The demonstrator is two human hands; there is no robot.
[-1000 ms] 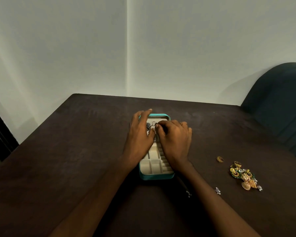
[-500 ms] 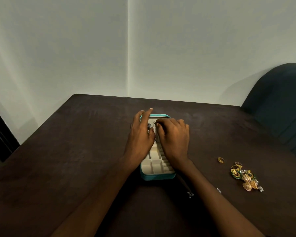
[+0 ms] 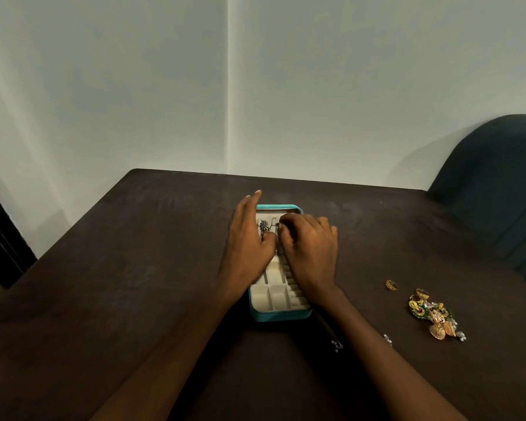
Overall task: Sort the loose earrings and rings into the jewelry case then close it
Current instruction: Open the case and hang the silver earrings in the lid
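Fingers [image 3: 286, 221] of the right hand [image 3: 310, 253] pinch an earring [image 3: 275, 227] inside the jewelry case [image 3: 278, 314]; the left hand [image 3: 249, 238] rests outstretched beside it.

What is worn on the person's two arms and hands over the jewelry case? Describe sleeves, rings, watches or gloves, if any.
Nothing is worn that shows. The left hand and right hand are bare, with no gloves, rings, bracelets or watch visible. Both forearms are bare to the bottom edge of the picture, so no sleeve comes into view. Fingernails look short and unpainted, though they are small here.
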